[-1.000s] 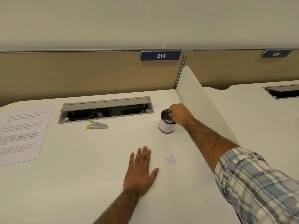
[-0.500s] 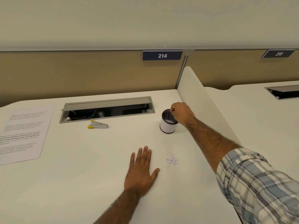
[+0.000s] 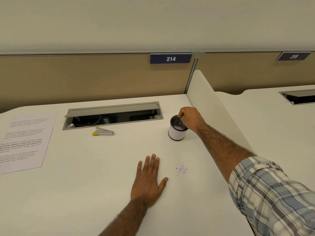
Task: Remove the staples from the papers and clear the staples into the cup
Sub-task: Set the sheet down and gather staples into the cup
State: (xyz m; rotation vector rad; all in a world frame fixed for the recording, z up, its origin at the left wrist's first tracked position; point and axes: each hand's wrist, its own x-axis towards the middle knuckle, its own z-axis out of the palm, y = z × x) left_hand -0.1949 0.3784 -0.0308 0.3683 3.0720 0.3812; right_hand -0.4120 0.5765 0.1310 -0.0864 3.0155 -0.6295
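Above cup [image 3: 177, 133], right hand [image 3: 190, 118] pinched, hold I can't tell; staple pile [image 3: 181, 169] lies nearer, just right of my flat, empty left hand [image 3: 148, 181].

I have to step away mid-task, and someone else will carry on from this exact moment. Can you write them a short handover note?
Left hand: open, flat on the desk, holding nothing.
Right hand: over the mouth of the cup, fingertips pinched together; anything between them is too small to see.
Things: the cup stands upright; a small heap of staples lies on the desk, right of the left hand; the staple remover and the papers lie apart, untouched.
Done: some bits already show inside the cup.
To do: move the heap into the cup.
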